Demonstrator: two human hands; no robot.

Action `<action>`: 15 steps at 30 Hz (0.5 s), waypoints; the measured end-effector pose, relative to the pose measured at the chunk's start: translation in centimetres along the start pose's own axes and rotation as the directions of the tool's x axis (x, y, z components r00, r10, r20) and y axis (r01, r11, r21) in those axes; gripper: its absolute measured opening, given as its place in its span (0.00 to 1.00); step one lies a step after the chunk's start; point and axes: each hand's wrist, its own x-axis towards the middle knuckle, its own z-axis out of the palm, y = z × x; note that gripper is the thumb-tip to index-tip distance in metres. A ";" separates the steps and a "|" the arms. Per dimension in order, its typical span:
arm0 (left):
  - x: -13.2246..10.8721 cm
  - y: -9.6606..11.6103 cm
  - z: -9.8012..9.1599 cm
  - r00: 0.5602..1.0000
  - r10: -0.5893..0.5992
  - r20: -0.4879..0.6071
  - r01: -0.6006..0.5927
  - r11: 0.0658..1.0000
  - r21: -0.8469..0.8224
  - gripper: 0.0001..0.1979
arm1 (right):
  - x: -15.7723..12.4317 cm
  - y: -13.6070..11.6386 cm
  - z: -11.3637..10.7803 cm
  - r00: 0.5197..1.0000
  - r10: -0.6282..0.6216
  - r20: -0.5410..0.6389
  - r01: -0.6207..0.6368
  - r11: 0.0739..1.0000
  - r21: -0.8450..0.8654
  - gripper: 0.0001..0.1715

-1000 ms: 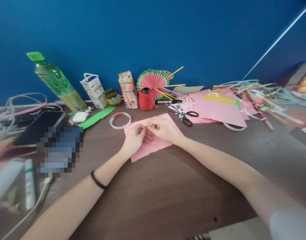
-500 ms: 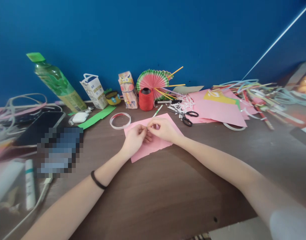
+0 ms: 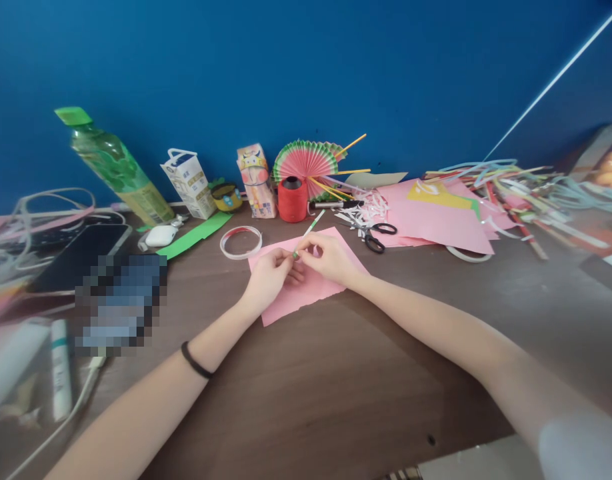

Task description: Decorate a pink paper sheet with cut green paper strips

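Note:
My left hand (image 3: 267, 277) and my right hand (image 3: 329, 259) meet over a pink paper sheet (image 3: 306, 287) on the brown table (image 3: 336, 387). Both pinch the near end of a thin green and white paper strip (image 3: 309, 233), which runs away from my fingertips toward the red thread spool (image 3: 292, 199). The fingers of both hands are closed round the strip's rolled end. A black band sits on my left wrist.
A tape ring (image 3: 241, 241) lies left of the sheet, scissors (image 3: 376, 235) right of it. Behind stand a green bottle (image 3: 113, 167), two small cartons, a paper fan (image 3: 306, 160) and pink sheets (image 3: 436, 213). Coloured strips (image 3: 526, 187) pile at far right; a phone and cables at left.
The strip's free end has swung from pointing right to pointing away toward the spool. Both hands stay over the pink sheet, fingers working at the strip's near end.

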 end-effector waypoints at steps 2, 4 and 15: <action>0.0 0.1 0.0 1.000 -0.016 -0.007 0.016 1.000 -0.026 0.04 | 0.0 0.1 0.0 0.999 0.035 -0.039 -0.035 0.999 0.005 0.04; 0.0 0.1 -0.1 1.000 -0.026 -0.011 0.025 0.998 -0.049 0.04 | 0.0 0.2 0.0 0.994 0.079 -0.080 -0.076 0.996 0.044 0.03; -0.2 0.5 -0.2 0.999 -0.036 0.009 0.037 0.988 -0.149 0.07 | 0.1 0.3 0.3 0.988 0.149 -0.039 -0.127 0.932 0.338 0.02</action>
